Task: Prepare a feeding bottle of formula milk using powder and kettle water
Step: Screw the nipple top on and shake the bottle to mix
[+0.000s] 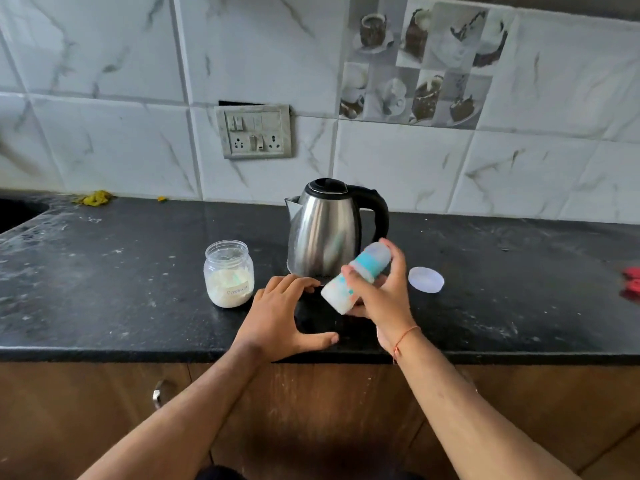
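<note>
At the far left of the black speckled stone desk [104, 271], against the wall, lies a small heap of yellow scraps [93, 198]. Further right stands an open clear plastic jar [228, 273], upright, about a third full of white powder and bearing a small paper label. It sits just left of the left hand [280, 317] and does not touch it.

The left hand lies flat on the desk, palm down, fingers spread and straight, holding nothing. Its fingertips reach toward the base of the stainless steel electric kettle with black lid and handle [327, 230], which stands upright behind both hands, lid closed, spout to the left.

Just right of the left hand, the right hand [379, 296] grips the translucent feeding bottle with turquoise collar and clear cap [356, 277]. The bottle is held off the desk, tilted, its capped end up and to the right, its base down and to the left. The lower body looks white; the outline is blurred. Fingers wrap the far side, the thumb crosses the front. A thin orange thread [405, 337] circles the right wrist.

Near the right hand, apart from it, a round translucent white lid [426, 279] lies flat on the desk. At the far right edge, a red object [632, 282] is partly cut off.
</note>
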